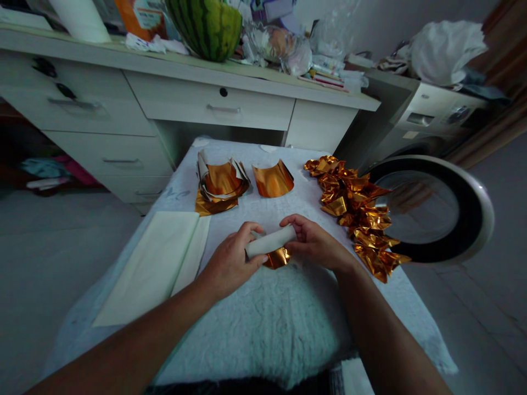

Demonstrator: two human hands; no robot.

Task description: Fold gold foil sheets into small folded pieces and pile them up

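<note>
My left hand (pixel 234 260) and right hand (pixel 315 244) grasp a part-rolled foil sheet (pixel 272 242) over the tabletop (pixel 247 334); I judge it midway, folded gold pieces (pixel 356 211) at right done, curved sheets (pixel 274 181) beyond awaiting.

You're in what looks like a home: beyond the far edge of your cloth-covered surface (pixel 255 329) stands a white drawer unit (pixel 185 104) bearing a watermelon (pixel 206 24), and past the far right corner you see a washing machine (pixel 430 112), its round door (pixel 481 214) open.
</note>
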